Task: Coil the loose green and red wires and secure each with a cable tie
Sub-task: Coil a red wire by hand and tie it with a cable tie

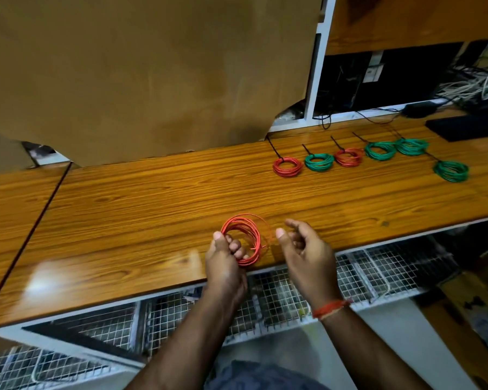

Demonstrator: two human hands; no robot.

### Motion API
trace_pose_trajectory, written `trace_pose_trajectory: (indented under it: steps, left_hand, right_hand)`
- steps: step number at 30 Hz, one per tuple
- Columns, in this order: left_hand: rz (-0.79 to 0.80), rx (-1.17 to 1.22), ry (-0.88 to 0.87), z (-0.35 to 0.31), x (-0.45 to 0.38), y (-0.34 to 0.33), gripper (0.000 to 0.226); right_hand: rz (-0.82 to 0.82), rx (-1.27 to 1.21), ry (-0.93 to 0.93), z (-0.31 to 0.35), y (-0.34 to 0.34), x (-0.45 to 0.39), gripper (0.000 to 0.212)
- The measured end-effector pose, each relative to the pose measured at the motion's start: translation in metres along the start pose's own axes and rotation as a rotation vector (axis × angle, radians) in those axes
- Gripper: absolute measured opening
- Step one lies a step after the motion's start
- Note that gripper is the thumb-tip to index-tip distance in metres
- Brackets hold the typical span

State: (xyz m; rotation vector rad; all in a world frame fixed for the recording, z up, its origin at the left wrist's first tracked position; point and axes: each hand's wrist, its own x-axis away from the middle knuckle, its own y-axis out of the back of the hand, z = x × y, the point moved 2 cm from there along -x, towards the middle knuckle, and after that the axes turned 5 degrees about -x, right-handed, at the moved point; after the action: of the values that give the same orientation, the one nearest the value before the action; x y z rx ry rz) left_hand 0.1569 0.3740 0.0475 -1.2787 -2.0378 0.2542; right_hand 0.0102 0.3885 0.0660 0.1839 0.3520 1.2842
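Left hand (223,257) fingers pinching red wire coil (244,239); right hand (304,249) fingers loosely curled, holding nothing.

Bare forearms, red thread band (331,307) round the right wrist, blue-grey clothing (262,375) below.

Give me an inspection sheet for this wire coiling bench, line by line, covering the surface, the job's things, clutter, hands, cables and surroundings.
Surface: glossy wooden bench, a dark seam at its left end.
Job's things: red coil in hand, no tie seen on it; six tied coils lie at far right, two red and four green.
Clutter: flat black object at far right, kind unclear.
Hands: left hand grips the red coil; right hand beside it, fingers loosely curled, whether it pinches the wire end cannot be told.
Cables: pale tangle on the rear shelf; thin black lead on the bench.
Surroundings: brown board behind; wire mesh trays under the bench.
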Motion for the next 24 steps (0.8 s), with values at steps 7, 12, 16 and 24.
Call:
trace_pose_trajectory:
  steps: [7, 12, 16, 24]
  left_hand:
    - [0.087, -0.043, -0.024, 0.016, 0.021, -0.024, 0.034]
    - [0.073, -0.032, -0.034, 0.022, 0.024, -0.031, 0.036]
    - [0.024, 0.050, -0.038, 0.025, 0.024, -0.036, 0.037]
    - [-0.033, 0.196, 0.031, 0.029, -0.004, -0.034, 0.040]
  right_hand:
    - [0.087, 0.126, 0.190, -0.014, 0.006, -0.009, 0.041]
    - [0.085, 0.122, 0.225, -0.020, 0.014, -0.011, 0.043]
    - [0.163, 0.165, 0.220, -0.020, 0.012, -0.015, 0.035]
    - [0.281, 0.307, 0.366, -0.024, -0.006, -0.027, 0.037]
